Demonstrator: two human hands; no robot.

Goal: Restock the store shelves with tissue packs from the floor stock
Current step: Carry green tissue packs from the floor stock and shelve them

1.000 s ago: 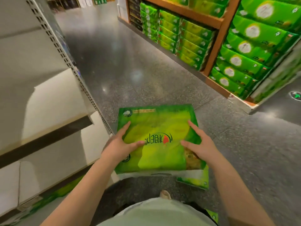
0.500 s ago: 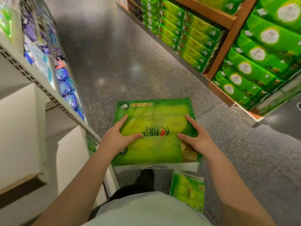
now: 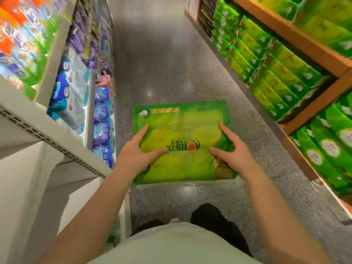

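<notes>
both hands, left (image 3: 136,156) and right (image 3: 235,154), grip a green tissue pack (image 3: 182,141) by its sides at frame centre, above the floor (image 3: 167,73), thumbs on top.

Aisle floor (image 3: 171,60) runs open from centre frame to the top, bare grey between two shelf lines. Left of frame: white shelf (image 3: 47,136) juts toward centre, its perforated edge just beside the left hand (image 3: 136,155); blue and purple packs (image 3: 102,121) fill the bays behind it. Right of frame: wooden shelving (image 3: 312,105) packed tight with green packs (image 3: 270,73), no gap showing. Green tissue pack (image 3: 182,141), gripped by both hands, right hand (image 3: 235,155) included, spans mid-aisle, well apart from the right shelving. Open floor below the pack, down to the dark shoes (image 3: 213,216).
</notes>
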